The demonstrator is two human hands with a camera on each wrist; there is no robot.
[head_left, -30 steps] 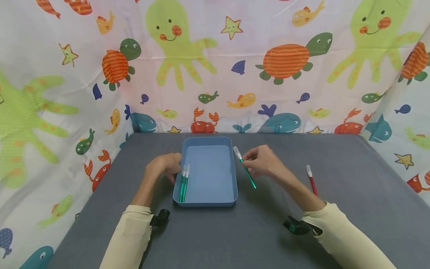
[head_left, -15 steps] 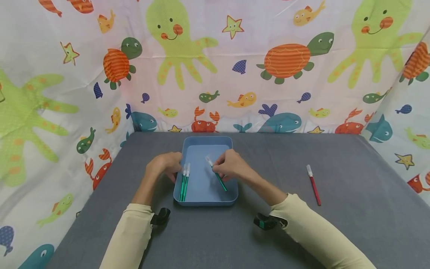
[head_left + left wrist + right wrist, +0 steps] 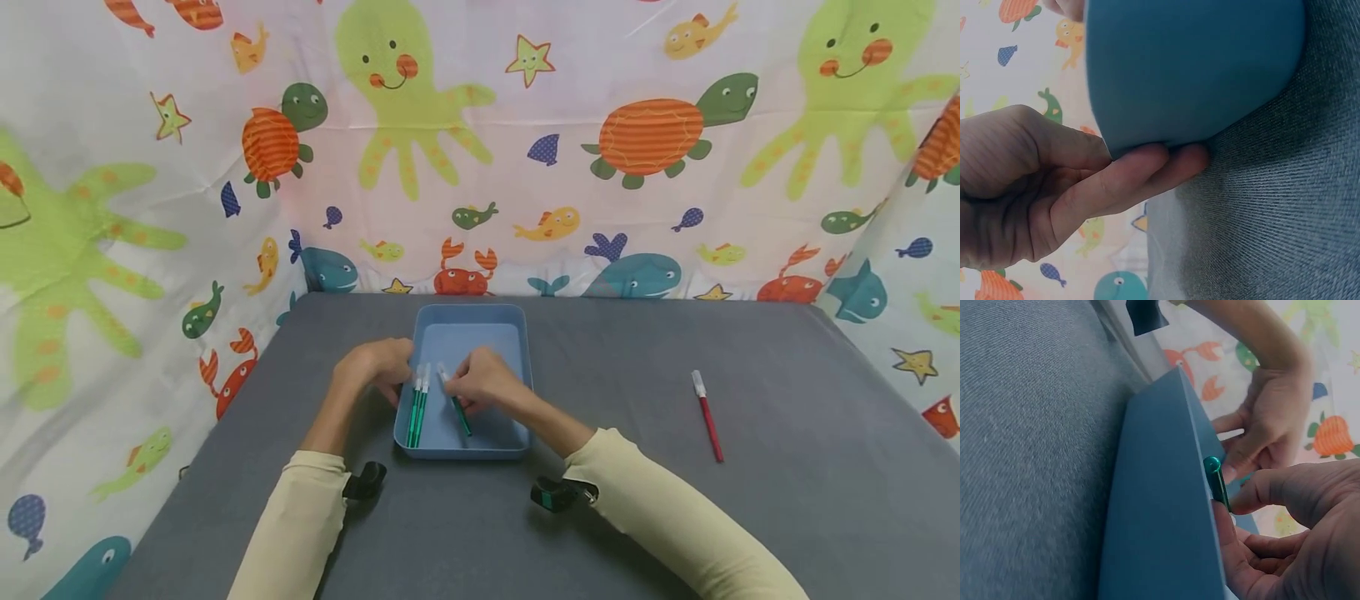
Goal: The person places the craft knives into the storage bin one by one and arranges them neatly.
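Sea-creature curtain (image 3: pixel 540 179) beyond both hands, grey table (image 3: pixel 615 358) beneath. Left hand (image 3: pixel 375 365) grips tray (image 3: pixel 476 333) wall. Right hand (image 3: pixel 486 382) pinches green pen (image 3: pixel 462 417) over tray, middle hidden by fingers; contact with tray floor unclear. Green pair (image 3: pixel 414 417) lies between hands; red pen (image 3: pixel 710 425) well right of both. Sleeves (image 3: pixel 292 517) cut off below.

Head view bright; diffuse light, apparently from above. Sea-animal curtain (image 3: pixel 502 183) behind blue tray (image 3: pixel 476 327) pale, pinkish, low contrast. Soft shadows on grey tabletop (image 3: pixel 615 367): left of tray, and off its front right corner; faint shade inside tray below right hand (image 3: pixel 483 383). Wrist views dimmer, bluer; tray walls dark. Right wrist view: glint on green pen (image 3: pixel 1217 482) against tray's inner side.
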